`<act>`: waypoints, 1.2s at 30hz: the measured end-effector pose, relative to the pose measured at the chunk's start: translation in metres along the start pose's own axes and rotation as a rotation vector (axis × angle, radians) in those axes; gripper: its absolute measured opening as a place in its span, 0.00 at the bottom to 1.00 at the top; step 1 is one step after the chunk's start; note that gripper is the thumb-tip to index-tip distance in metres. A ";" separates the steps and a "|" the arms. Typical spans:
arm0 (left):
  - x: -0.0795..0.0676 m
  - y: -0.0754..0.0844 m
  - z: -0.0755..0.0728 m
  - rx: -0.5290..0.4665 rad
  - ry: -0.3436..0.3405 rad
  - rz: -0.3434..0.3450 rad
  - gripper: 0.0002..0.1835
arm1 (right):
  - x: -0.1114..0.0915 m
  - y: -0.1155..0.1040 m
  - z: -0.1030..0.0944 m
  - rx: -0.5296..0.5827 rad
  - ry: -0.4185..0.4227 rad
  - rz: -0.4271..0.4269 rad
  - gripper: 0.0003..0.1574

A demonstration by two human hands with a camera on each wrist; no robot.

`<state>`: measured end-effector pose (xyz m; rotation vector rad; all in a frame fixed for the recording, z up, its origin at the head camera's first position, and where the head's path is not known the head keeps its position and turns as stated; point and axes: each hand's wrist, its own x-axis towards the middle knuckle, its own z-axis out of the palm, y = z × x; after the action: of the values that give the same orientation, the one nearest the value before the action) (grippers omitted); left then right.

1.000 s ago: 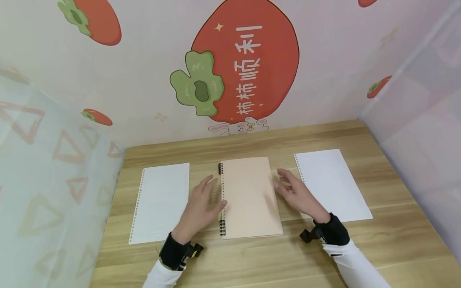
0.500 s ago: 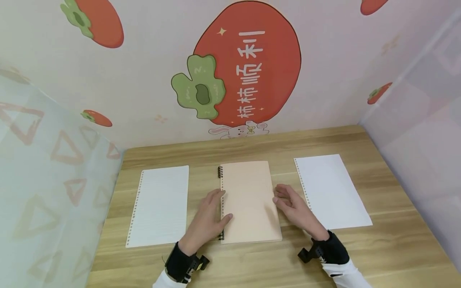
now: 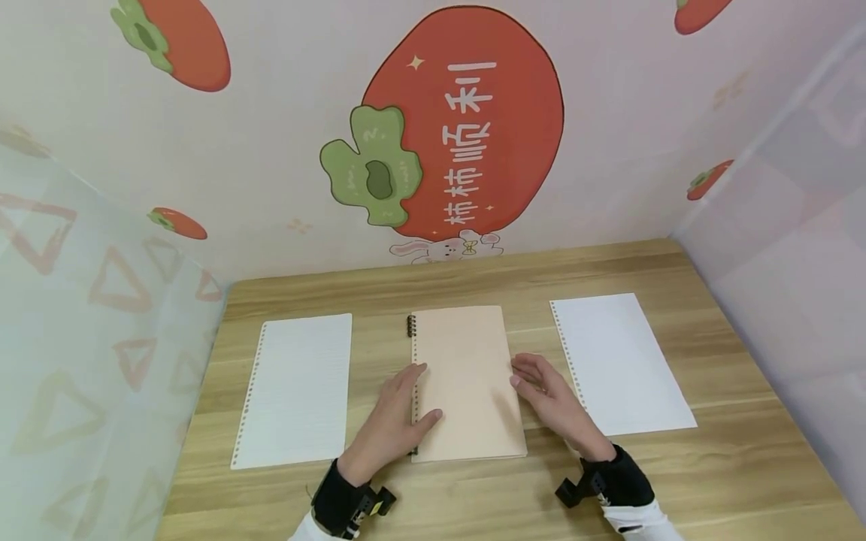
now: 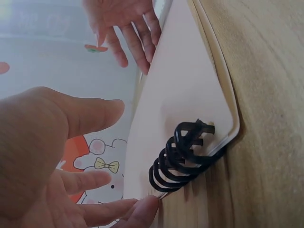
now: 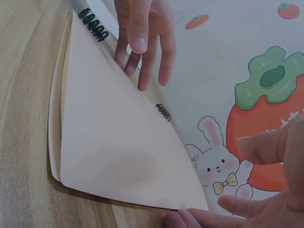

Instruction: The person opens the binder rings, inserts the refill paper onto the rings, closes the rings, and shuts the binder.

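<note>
A beige spiral notebook lies closed on the wooden table, its black rings along the left edge. Over that bound side is my left hand, fingers spread and thumb held above the cover. In the left wrist view its lower fingertips sit right at the edge beside the rings. My right hand is at the opposite edge, fingers loosely bent. The right wrist view has its lower fingertips at the cover's border, the thumb raised away from it. Neither hand grips the notebook.
To the left lies a lined loose-leaf sheet with punched holes. A second punched sheet, plain white, lies to the right, near the right wrist. Printed walls enclose the wooden tabletop at the back and sides.
Both hands have come lower in the head view, as the whole scene shifted slightly down. The left hand has moved right, its fingers now over the notebook's bound edge. The notebook stays closed.
</note>
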<state>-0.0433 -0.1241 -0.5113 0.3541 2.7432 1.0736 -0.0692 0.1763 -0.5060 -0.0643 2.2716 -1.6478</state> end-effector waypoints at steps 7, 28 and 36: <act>0.001 0.002 0.000 0.000 0.016 -0.002 0.43 | 0.000 -0.003 0.000 0.025 0.012 -0.002 0.43; 0.003 0.019 0.017 -0.127 -0.081 0.075 0.40 | -0.005 0.001 -0.015 0.060 0.136 -0.068 0.43; 0.007 0.028 0.026 -0.124 -0.135 0.073 0.38 | -0.004 0.003 -0.027 0.063 0.128 0.002 0.41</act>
<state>-0.0395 -0.0856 -0.5119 0.4926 2.5500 1.1853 -0.0727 0.2030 -0.5003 0.0600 2.3082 -1.7680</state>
